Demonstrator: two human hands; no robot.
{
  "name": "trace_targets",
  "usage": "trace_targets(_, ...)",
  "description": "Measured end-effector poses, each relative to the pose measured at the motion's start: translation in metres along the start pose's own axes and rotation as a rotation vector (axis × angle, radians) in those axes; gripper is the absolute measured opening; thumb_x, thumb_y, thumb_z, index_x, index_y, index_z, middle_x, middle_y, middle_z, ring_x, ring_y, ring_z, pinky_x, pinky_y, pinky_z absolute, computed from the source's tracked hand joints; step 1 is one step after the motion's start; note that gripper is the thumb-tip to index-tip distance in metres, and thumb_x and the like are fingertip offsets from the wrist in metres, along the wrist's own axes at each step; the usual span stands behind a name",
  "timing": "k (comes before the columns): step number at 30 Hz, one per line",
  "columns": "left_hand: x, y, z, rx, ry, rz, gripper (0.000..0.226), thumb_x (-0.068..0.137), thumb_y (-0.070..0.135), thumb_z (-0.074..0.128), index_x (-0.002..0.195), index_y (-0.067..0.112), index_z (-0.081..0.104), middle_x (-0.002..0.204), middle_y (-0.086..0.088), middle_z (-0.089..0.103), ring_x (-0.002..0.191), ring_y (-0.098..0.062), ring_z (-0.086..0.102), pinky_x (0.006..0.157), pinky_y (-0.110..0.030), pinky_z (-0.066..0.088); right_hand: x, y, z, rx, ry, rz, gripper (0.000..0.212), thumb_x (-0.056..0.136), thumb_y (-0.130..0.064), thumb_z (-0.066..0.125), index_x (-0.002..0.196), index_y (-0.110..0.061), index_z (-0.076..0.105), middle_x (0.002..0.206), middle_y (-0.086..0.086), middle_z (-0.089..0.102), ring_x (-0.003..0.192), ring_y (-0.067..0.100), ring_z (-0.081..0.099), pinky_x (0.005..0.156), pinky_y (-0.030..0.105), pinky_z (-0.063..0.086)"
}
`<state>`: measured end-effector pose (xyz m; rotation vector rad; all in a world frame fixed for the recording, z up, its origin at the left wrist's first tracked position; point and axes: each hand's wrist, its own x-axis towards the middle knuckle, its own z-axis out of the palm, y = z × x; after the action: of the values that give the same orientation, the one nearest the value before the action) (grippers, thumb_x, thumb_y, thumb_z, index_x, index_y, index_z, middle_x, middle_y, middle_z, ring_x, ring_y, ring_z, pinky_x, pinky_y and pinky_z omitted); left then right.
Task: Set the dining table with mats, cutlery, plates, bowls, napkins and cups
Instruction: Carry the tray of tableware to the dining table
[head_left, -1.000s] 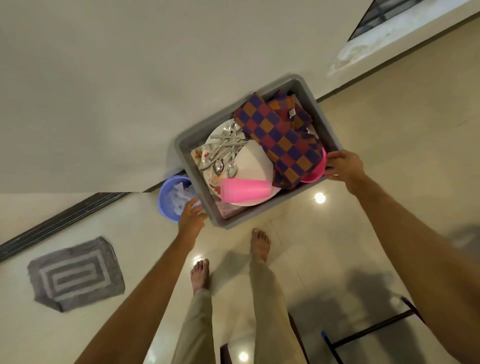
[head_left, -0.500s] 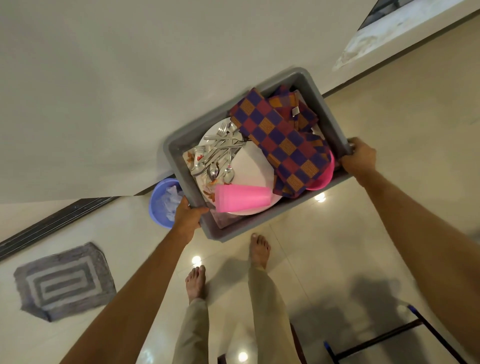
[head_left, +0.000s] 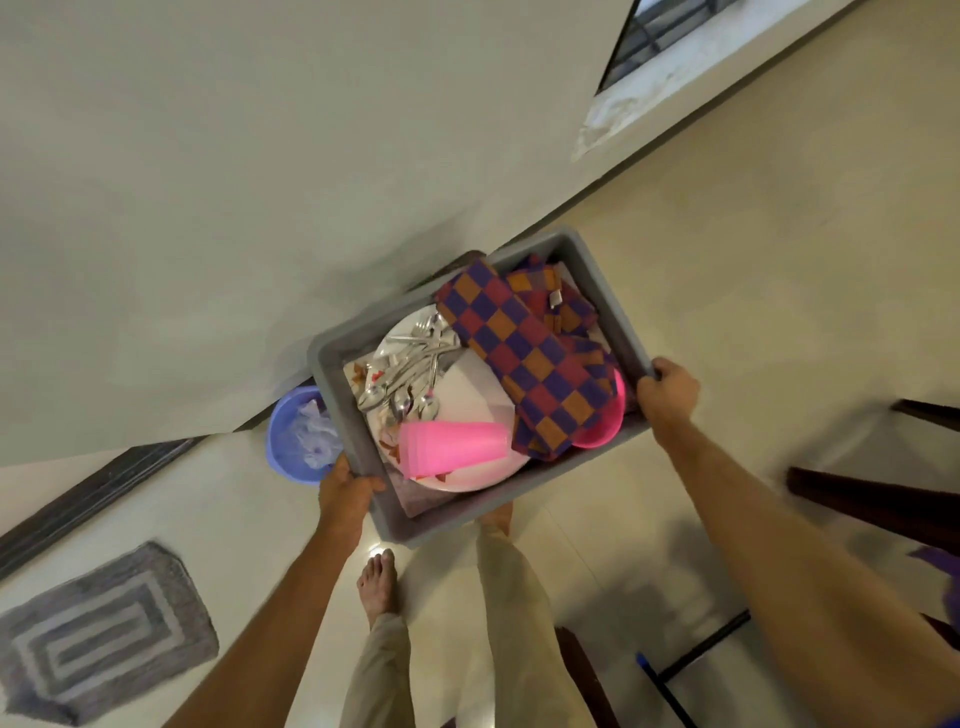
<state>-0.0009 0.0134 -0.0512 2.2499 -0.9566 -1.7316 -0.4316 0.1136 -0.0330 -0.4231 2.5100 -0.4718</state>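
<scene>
**Grey tub carried w/ both hands**

Left hand (head_left: 347, 491) clamps the grey tub (head_left: 332, 374) at its 7 o'clock corner; right hand (head_left: 667, 395) grips the rim at 3 o'clock. Tub is held above the tiled floor. Inside: white plate (head_left: 467, 384) w/ cutlery (head_left: 410, 369) at 10 o'clock, pink cup (head_left: 452, 448) lying on its side at 6, checked cloths (head_left: 524, 358) across 12–4, pink bowl (head_left: 605, 428) under them. Blue bucket (head_left: 291, 436) on the floor at 9.

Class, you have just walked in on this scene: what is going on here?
A person is carrying a grey tub with both hands: the left hand grips one end and the right hand the other. Inside lie a white plate, loose cutlery, a pink cup on its side and checked cloths. Nothing is laid out yet.
</scene>
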Motion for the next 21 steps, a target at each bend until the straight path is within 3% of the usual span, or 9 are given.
trace_targets(4, -0.031, -0.011, -0.017, 0.038, -0.018, 0.029, 0.065, 0.055, 0.011, 0.073, 0.119, 0.013, 0.065, 0.108, -0.017, 0.072, 0.103, -0.043, 0.067, 0.082, -0.051, 0.059, -0.049, 0.027, -0.014, 0.064, 0.084, 0.073, 0.031, 0.057, -0.023, 0.041, 0.075, -0.006, 0.060, 0.066, 0.012, 0.052, 0.069, 0.030, 0.049, 0.061, 0.032, 0.027)
trace_targets(8, -0.075, -0.006, -0.044, 0.074, -0.084, 0.089, 0.055, 0.067, 0.000, 0.076, 0.121, 0.009, 0.067, 0.107, -0.017, 0.074, 0.102, -0.042, 0.068, 0.081, -0.045, 0.058, -0.109, 0.037, -0.041, 0.145, 0.149, 0.069, 0.022, 0.056, -0.020, 0.041, 0.072, -0.010, 0.054, 0.059, 0.004, 0.044, 0.065, 0.029, 0.045, 0.051, 0.029, 0.026)
trace_targets(11, -0.094, -0.001, -0.073, 0.136, -0.143, 0.135, 0.059, 0.056, 0.009, 0.073, 0.115, 0.009, 0.069, 0.103, -0.016, 0.075, 0.098, -0.041, 0.069, 0.081, -0.048, 0.058, -0.160, 0.052, -0.056, 0.166, 0.182, 0.103, 0.022, 0.056, -0.022, 0.043, 0.071, -0.011, 0.054, 0.060, 0.005, 0.046, 0.065, 0.030, 0.048, 0.060, 0.033, 0.025)
trace_targets(16, -0.136, 0.013, -0.116, 0.259, -0.277, 0.248, 0.054, 0.054, 0.013, 0.070, 0.108, 0.019, 0.069, 0.101, -0.008, 0.073, 0.093, -0.030, 0.067, 0.080, -0.042, 0.055, -0.259, 0.073, -0.066, 0.242, 0.246, 0.245, 0.020, 0.058, -0.020, 0.045, 0.072, -0.013, 0.057, 0.066, 0.007, 0.057, 0.069, 0.032, 0.055, 0.062, 0.032, 0.035)
trace_targets(19, -0.152, 0.014, -0.145, 0.365, -0.361, 0.346, 0.042, 0.064, 0.015, 0.072, 0.104, 0.025, 0.068, 0.101, -0.006, 0.073, 0.095, -0.026, 0.068, 0.086, -0.044, 0.055, -0.319, 0.083, -0.067, 0.302, 0.276, 0.329, 0.022, 0.059, -0.017, 0.048, 0.075, -0.006, 0.060, 0.070, 0.012, 0.061, 0.074, 0.035, 0.061, 0.063, 0.035, 0.041)
trace_targets(21, -0.160, 0.014, -0.164, 0.440, -0.404, 0.408, 0.039, 0.076, 0.001, 0.076, 0.107, 0.022, 0.067, 0.102, -0.010, 0.073, 0.097, -0.031, 0.069, 0.082, -0.043, 0.057, -0.360, 0.088, -0.068, 0.317, 0.311, 0.385, 0.030, 0.058, -0.020, 0.045, 0.079, -0.007, 0.063, 0.076, 0.014, 0.065, 0.080, 0.036, 0.063, 0.069, 0.036, 0.044)
